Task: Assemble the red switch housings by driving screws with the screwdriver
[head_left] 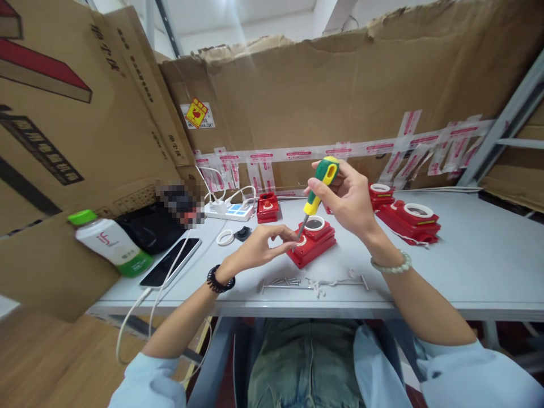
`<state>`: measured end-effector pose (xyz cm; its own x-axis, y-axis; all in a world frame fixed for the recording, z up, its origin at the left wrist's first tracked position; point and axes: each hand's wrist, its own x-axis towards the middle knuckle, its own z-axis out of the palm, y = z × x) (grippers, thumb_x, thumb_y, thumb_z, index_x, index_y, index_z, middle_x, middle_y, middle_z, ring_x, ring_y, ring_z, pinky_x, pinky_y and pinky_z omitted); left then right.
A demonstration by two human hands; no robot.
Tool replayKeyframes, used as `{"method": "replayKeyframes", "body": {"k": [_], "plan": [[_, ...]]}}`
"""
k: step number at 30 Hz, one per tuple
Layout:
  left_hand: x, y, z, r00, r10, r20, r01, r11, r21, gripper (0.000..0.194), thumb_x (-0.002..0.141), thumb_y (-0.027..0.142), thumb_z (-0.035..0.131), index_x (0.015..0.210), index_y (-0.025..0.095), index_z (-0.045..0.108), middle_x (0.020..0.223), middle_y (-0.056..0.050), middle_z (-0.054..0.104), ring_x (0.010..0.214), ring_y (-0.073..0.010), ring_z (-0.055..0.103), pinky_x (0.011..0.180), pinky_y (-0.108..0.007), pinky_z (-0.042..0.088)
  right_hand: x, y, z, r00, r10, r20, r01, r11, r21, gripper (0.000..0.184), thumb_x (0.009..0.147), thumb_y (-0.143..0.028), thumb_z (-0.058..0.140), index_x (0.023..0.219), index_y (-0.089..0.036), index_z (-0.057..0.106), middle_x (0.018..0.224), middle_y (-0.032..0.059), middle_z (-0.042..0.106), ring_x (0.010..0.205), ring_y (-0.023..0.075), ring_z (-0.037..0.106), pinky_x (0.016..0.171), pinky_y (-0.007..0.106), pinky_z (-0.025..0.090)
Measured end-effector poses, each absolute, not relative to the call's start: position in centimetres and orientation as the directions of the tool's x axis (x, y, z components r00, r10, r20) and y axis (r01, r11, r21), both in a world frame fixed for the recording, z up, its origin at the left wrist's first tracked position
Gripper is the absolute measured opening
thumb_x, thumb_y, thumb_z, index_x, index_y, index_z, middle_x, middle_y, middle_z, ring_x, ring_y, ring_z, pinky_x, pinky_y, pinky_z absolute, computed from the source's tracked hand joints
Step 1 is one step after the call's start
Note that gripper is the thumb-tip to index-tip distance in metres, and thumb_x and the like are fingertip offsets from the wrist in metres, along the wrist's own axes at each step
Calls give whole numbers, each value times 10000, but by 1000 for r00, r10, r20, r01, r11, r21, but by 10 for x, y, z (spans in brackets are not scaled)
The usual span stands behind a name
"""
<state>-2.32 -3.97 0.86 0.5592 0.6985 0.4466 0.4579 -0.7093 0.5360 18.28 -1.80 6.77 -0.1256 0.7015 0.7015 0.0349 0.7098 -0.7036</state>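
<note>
My right hand (348, 195) is wrapped round the green and yellow handle of a screwdriver (322, 184). Its shaft slants down to the near left part of a red housing (312, 252), which has a white ring round a dark round window on top. Beside the screwdriver's tip, my left hand (266, 246) has thumb and forefinger closed in a pinch at the housing's left edge. Whatever those fingertips hold is too small to make out. In front of the housing lie several loose screws (285, 281) and a thin metal rod (289, 287).
More red housings (408, 221) stand at the right, and a smaller red part (267, 208) at the back. A white ring (225, 237), a phone (170, 262), a bottle (109, 242) and a power strip (229, 211) occupy the left. Cardboard (297, 96) walls the back.
</note>
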Motion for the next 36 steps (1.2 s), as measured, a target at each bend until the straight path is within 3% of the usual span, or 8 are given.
{"method": "replayKeyframes", "body": {"k": [3, 10, 15, 18, 21, 24, 29, 36], "plan": [[-36, -49, 4, 632, 692, 348, 491, -705, 512, 182, 886, 306, 627, 1000, 174, 679, 863, -46, 732, 759, -144, 660, 737, -243, 476, 182, -15, 67, -102, 705, 702, 37, 708, -705, 457, 780, -531, 680, 1089, -213, 567, 840, 34, 650, 779, 199, 690, 657, 337, 577], [-45, -57, -12, 725, 682, 98, 562, -667, 488, 221, 907, 347, 602, 873, 162, 718, 830, -60, 742, 734, -146, 660, 709, -224, 464, 179, -14, 62, -160, 688, 708, 51, 722, -690, 420, 760, -459, 726, 1054, -200, 576, 839, 20, 647, 800, 190, 675, 740, 352, 575], [-46, -60, -6, 707, 695, 131, 578, -675, 458, 265, 950, 370, 526, 928, 176, 705, 831, -47, 733, 742, -145, 656, 738, -236, 451, 179, -11, 61, -162, 684, 711, 70, 727, -683, 415, 761, -453, 722, 1051, -196, 571, 843, 22, 650, 792, 183, 665, 740, 343, 562], [-47, -53, -2, 619, 742, 256, 608, -660, 442, 263, 950, 383, 513, 928, 169, 665, 822, -41, 703, 746, -148, 636, 747, -256, 457, 175, -5, 60, -108, 664, 740, 109, 748, -655, 407, 759, -445, 720, 1034, -192, 560, 845, 22, 648, 770, 174, 658, 740, 335, 553], [-45, -36, -3, 513, 769, 382, 615, -639, 462, 371, 865, 464, 623, 1079, 162, 600, 1035, -84, 684, 900, -193, 631, 782, -296, 475, 166, 3, 57, -72, 636, 768, 158, 768, -621, 380, 763, -432, 716, 1007, -193, 549, 822, 11, 644, 736, 160, 646, 714, 317, 541], [-37, -18, -9, 538, 784, 311, 609, -616, 500, 576, 782, 524, 695, 1211, 171, 541, 1214, -116, 635, 1017, -242, 622, 793, -326, 487, 156, 11, 51, -90, 625, 776, 188, 776, -603, 350, 775, -419, 702, 988, -192, 541, 779, 0, 637, 691, 151, 629, 663, 297, 522], [-26, -7, -18, 590, 770, 242, 582, -614, 533, 449, 787, 543, 680, 1002, 155, 609, 974, -67, 685, 846, -221, 642, 752, -325, 478, 147, 17, 39, -173, 622, 764, 220, 780, -585, 310, 785, -388, 691, 964, -191, 533, 797, 10, 653, 705, 157, 632, 673, 297, 512], [-24, -7, -22, 575, 773, 267, 556, -609, 566, 416, 784, 520, 696, 966, 159, 600, 983, -80, 695, 864, -228, 648, 760, -325, 471, 147, 18, 35, -190, 637, 747, 243, 768, -592, 294, 796, -369, 679, 973, -193, 525, 801, 14, 654, 715, 165, 637, 657, 292, 499]]}}
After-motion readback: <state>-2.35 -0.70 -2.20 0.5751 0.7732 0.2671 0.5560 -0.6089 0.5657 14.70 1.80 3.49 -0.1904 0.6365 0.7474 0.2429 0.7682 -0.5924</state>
